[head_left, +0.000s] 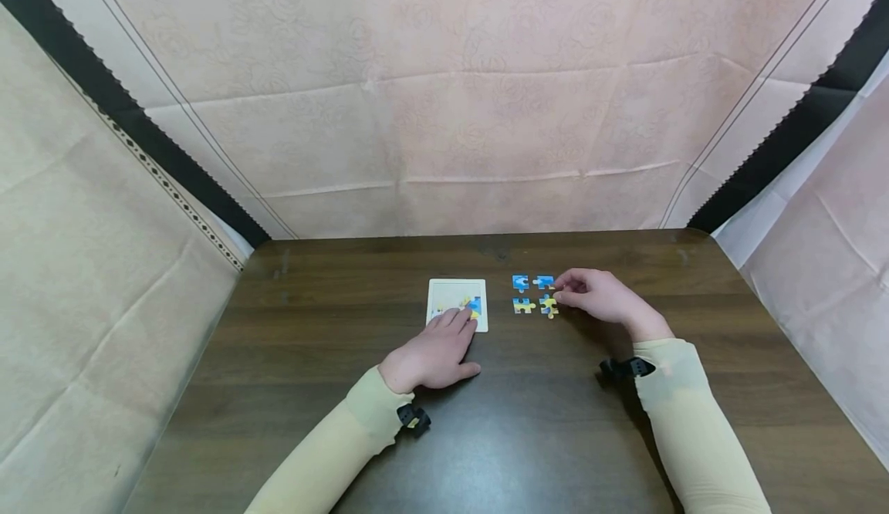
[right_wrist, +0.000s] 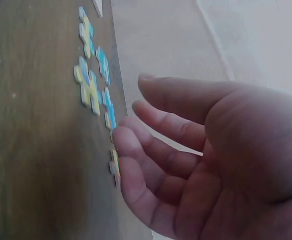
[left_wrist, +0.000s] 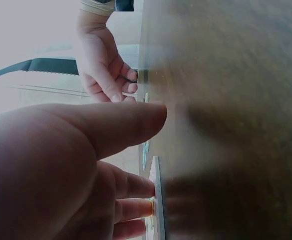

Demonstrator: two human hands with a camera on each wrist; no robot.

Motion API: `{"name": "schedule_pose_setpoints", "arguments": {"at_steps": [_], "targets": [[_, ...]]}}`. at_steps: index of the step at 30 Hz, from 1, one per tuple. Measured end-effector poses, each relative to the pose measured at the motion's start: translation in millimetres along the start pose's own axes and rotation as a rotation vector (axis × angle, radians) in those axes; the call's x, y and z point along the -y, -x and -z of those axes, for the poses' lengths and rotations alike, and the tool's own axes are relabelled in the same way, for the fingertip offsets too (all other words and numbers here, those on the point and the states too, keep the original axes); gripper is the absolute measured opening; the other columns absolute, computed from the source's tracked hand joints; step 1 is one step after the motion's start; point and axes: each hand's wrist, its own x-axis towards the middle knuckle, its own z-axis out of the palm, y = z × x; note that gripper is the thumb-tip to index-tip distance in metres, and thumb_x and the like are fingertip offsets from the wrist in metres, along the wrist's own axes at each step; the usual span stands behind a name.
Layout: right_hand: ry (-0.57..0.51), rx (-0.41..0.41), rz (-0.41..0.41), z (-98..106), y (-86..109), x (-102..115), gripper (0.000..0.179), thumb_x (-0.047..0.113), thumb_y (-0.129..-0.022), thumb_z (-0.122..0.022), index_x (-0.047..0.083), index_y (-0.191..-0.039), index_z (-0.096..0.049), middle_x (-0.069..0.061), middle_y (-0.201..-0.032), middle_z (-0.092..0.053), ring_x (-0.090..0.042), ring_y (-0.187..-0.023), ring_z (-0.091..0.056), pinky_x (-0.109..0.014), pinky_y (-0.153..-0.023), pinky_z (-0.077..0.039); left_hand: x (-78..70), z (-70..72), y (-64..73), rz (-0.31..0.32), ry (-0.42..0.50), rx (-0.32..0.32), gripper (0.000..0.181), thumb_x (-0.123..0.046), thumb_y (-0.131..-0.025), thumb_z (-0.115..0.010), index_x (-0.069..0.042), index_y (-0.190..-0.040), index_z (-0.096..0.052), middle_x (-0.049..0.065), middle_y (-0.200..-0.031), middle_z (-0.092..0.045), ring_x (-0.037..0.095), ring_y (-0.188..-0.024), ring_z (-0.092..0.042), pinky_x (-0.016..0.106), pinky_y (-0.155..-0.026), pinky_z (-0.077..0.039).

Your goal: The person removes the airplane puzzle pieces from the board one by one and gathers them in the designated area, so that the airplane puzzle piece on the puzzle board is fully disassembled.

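Note:
My left hand (head_left: 437, 350) rests with outstretched fingers on a white puzzle board (head_left: 437, 292), covering its lower part. Blue and yellow pieces show on the board beside the fingertips. In the left wrist view the fingers touch the board's face (left_wrist: 158, 200) and the thumb sticks out apart. Several loose jigsaw pieces (head_left: 524, 306) lie right of the board. My right hand (head_left: 599, 295) hovers at their right side, fingers bent loosely and thumb apart from them. A further jigsaw piece (right_wrist: 115, 167) lies by its fingertips in the right wrist view, partly hidden; no grip on it is visible.
The brown wooden table (head_left: 500, 437) ends at a back edge close behind the board and pieces. Pale patterned cloth (head_left: 444, 113) hangs behind it and at both sides. Small dark wrist cameras (head_left: 414, 419) are strapped to both wrists.

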Motion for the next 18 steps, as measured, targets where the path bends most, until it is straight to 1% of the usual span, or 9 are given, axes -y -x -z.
{"name": "schedule_pose_setpoints", "arguments": {"at_steps": [7,10,13,18], "targets": [[-0.015,-0.008,0.048,-9,-8.5,15,0.028,0.028,-0.105,-0.072,0.008,-0.125,-0.074,-0.005,-0.106,-0.071,-0.023,-0.096,-0.065,-0.04,-0.082,-0.053,0.5,-0.6,-0.9,-0.015,0.051,0.013,0.08,-0.045,-0.108,-0.062,0.003,-0.165,-0.034,0.015,-0.175,-0.024,0.033,-0.159,-0.027,0.043,-0.127,-0.027],[-0.022,-0.004,0.07,-15,-13.6,24,0.028,0.028,-0.105,-0.072,0.009,-0.125,-0.074,-0.005,-0.106,-0.07,-0.024,-0.097,-0.064,-0.04,-0.081,-0.054,-0.3,-0.3,-0.9,-0.024,0.046,0.014,0.08,-0.045,-0.108,-0.061,0.003,-0.165,-0.033,0.015,-0.175,-0.024,0.034,-0.159,-0.027,0.043,-0.128,-0.026],[-0.027,0.005,0.085,-23,-20.8,34,0.026,0.027,-0.105,-0.071,0.01,-0.126,-0.075,-0.004,-0.108,-0.071,-0.025,-0.099,-0.065,-0.042,-0.082,-0.055,-1.1,-1.4,-1.3,-0.034,0.021,0.01,0.08,-0.046,-0.108,-0.061,0.004,-0.165,-0.034,0.015,-0.175,-0.025,0.037,-0.159,-0.027,0.045,-0.128,-0.024],[-0.016,0.04,0.131,-42,-39.4,56,0.024,0.021,-0.106,-0.069,0.01,-0.127,-0.075,-0.002,-0.11,-0.073,-0.023,-0.101,-0.066,-0.044,-0.087,-0.056,-1.1,-4.4,-1.6,-0.044,-0.006,0.014,0.084,-0.049,-0.108,-0.06,0.007,-0.164,-0.031,0.018,-0.175,-0.023,0.038,-0.159,-0.023,0.048,-0.129,-0.021]]}}
